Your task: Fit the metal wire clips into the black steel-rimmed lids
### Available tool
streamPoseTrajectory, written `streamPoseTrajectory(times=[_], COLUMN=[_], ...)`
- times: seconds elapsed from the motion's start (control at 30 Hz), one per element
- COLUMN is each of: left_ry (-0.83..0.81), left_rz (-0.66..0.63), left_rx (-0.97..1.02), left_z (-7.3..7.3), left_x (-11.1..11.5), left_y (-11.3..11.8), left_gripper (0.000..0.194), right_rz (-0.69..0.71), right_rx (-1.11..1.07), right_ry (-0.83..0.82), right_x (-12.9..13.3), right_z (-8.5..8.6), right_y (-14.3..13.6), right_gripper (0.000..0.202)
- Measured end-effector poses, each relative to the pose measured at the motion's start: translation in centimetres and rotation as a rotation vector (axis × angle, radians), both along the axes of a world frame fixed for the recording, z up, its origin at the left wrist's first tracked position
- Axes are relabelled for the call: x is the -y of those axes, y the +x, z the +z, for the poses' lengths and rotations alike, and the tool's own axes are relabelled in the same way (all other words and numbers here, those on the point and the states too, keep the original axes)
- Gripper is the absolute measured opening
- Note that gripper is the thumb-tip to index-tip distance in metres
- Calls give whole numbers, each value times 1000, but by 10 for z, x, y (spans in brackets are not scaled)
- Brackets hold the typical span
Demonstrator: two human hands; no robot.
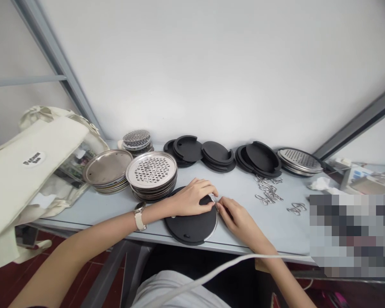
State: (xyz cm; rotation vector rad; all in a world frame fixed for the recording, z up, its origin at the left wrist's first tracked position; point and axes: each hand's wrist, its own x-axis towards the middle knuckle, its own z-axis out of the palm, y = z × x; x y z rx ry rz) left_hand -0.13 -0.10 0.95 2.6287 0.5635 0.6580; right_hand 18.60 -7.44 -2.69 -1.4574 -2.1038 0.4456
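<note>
Pale tabletop [285, 233] bears a black disc [192, 224] beneath the left hand [195, 197]. Right hand [239, 220] fingertips meet its right edge; whether either hand clenches it, I cannot tell.

I seem to be in a small workshop: my counter [285, 235] carries a black disc [191, 226] close before me, stacked metal discs [152, 172] at eleven o'clock, more black discs [217, 152] towards one and loose metal clips [269, 193] at two.
</note>
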Motion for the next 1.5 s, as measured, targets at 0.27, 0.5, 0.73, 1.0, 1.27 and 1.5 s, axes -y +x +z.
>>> streamPoseTrajectory(times=[0.27, 0.5, 0.73, 1.0, 1.27, 1.5], left_ry=[-74, -133, -123, -103, 16, 93], left_rz=[17, 18, 31, 97, 104, 77], left_rx=[29, 99, 86, 52, -16, -69], left_z=[-5, -3, -3, -9, -7, -6], left_x=[-5, -7, -6, -9, -3, -1], left_y=[1, 3, 2, 2, 1, 0], left_gripper=[13, 11, 11, 11, 7, 13], right_rz=[-2, 0, 8, 7, -6, -4], right_rx=[-20, -53, -23, -24, 6, -41], right_ry=[12, -18, 17, 9, 24, 8], right_x=[1, 4, 3, 2, 4, 6], right_z=[-1, 4, 3, 1, 1, 6], right_y=[-1, -2, -2, -2, -2, -3], right_gripper=[18, 11, 14, 10, 13, 14])
